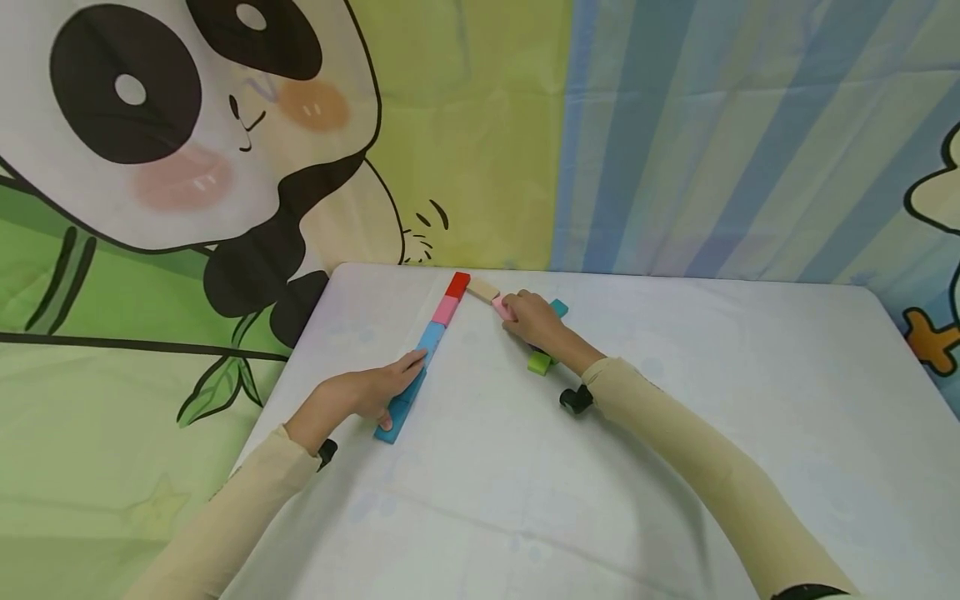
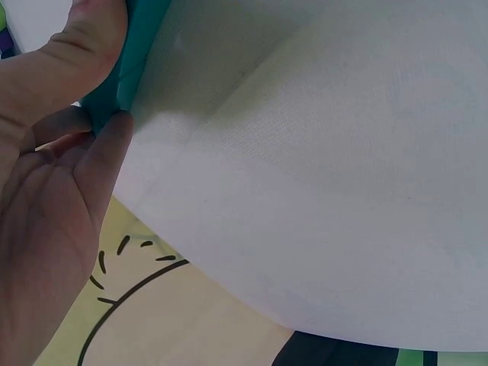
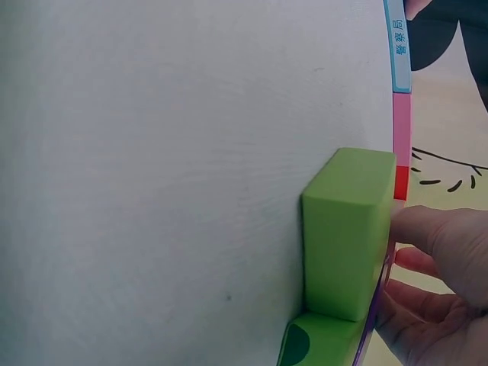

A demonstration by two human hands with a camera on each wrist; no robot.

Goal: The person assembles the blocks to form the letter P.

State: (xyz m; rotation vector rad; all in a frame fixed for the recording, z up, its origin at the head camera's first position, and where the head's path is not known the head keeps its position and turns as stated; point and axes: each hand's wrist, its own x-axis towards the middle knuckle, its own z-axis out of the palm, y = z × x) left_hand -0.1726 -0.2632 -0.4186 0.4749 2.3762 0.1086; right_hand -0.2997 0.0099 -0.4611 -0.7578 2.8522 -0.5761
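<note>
A straight row of blocks runs up the white table: a red block [image 1: 457,285], a pink block [image 1: 445,311], a light blue block [image 1: 431,336] and a darker blue block [image 1: 405,406] at the near end. My left hand [image 1: 378,390] grips the darker blue block, thumb near its end; the left wrist view shows fingers and thumb around it. From the red end a cream block [image 1: 482,289] angles right. Beside it, my right hand [image 1: 534,321] pinches another pink block [image 1: 500,308], mostly hidden by the fingers. Green blocks [image 3: 343,244] lie under the right wrist.
A teal block [image 1: 559,307] lies just beyond the right hand. The table's far edge [image 1: 637,275] is close behind the blocks, with a printed panda curtain [image 1: 465,167] beyond. Black wrist cameras [image 1: 576,400] hang beneath both wrists.
</note>
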